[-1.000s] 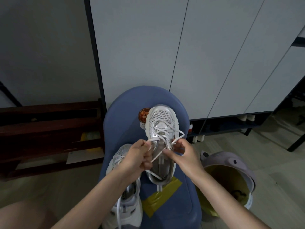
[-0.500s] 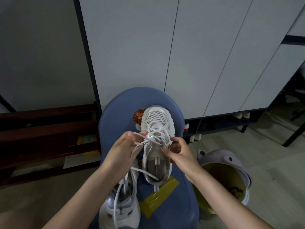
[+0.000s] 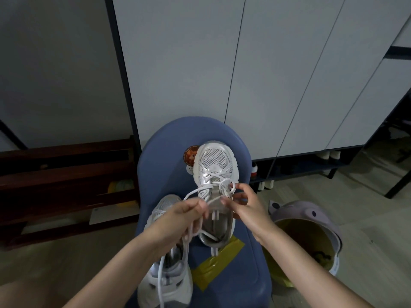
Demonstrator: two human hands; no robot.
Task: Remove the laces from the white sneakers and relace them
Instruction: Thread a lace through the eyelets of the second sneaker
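Sneaker [image 3: 214, 174], white, toe pointing away, stands on blue seat [image 3: 242, 258] just beyond both hands. Left hand [image 3: 180, 221]: fingers curled, pinching white lace [image 3: 195, 192]; lace arcs from its fingertips up to the eyelets. Right hand [image 3: 246, 207]: thumb and forefinger pinch a lace loop at the eyelets, remaining fingers partly curled beside the tongue. Second sneaker [image 3: 166, 276] lies below left wrist, its lace trailing loose. Yellow tape patch [image 3: 219, 265] under right forearm.

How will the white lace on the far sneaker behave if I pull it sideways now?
Likely floppy: the lace sags in a loose arc between left hand and the sneaker. It probably slides easily; the crossings look slack. The sneaker may shift, sitting unsecured on the blue chair.
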